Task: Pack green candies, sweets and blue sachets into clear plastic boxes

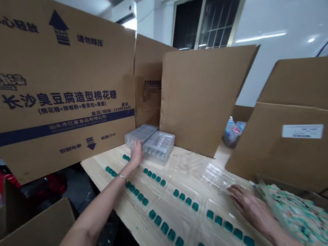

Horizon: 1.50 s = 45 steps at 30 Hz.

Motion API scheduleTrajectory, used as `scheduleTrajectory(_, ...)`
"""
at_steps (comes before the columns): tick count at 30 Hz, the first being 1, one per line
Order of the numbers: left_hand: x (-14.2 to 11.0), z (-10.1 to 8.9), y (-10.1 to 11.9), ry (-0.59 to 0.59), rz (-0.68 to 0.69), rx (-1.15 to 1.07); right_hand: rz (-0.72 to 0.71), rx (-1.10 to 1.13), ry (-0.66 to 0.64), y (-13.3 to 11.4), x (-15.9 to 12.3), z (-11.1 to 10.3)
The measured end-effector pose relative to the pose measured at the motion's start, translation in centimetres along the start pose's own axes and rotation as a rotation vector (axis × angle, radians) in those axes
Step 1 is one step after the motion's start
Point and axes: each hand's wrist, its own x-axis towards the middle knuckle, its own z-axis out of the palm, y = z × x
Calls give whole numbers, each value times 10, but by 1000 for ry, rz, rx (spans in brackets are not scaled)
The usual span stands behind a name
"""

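My left hand (137, 154) reaches to the far end of the table, its fingers closed at the near edge of a stack of clear plastic trays (141, 133). A second stack of clear trays (160, 143) sits right beside it. My right hand (250, 208) is at the right side, fingers bent over the near corner of a clear compartment tray (215, 176); blur softens its fingertips. Between my arms, rows of small dark green pieces (165, 228) lie in clear trays on the light wooden table (135, 223). Another green row (228, 226) lies close to my right hand.
At the right, a clear bag (303, 213) holds many pastel striped pieces beside an open cardboard box (297, 121). A large printed carton (56, 84) and a cardboard panel (205, 97) stand behind the table. Another open box (37, 240) is at the lower left.
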Motion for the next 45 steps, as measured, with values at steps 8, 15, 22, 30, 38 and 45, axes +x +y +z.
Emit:
scheduleTrajectory(8,34,-9,-80,-53,-13,97,-138,90,-60,-56,62,12)
scheduleTrajectory(15,57,-18,-112,-226,132,220,-265,141,-116,-103,126,24)
scheduleTrajectory(22,50,-18,-112,-273,199,340,-364,198,-72,-147,179,34)
scheduleTrajectory(30,48,-17,-109,-280,220,403,-371,294,3,-174,231,48)
scheduleTrajectory(38,44,-14,-109,-262,227,404,-219,215,-122,-227,336,81)
scheduleTrajectory(45,33,-20,-109,-257,223,401,-192,159,-150,-263,344,104)
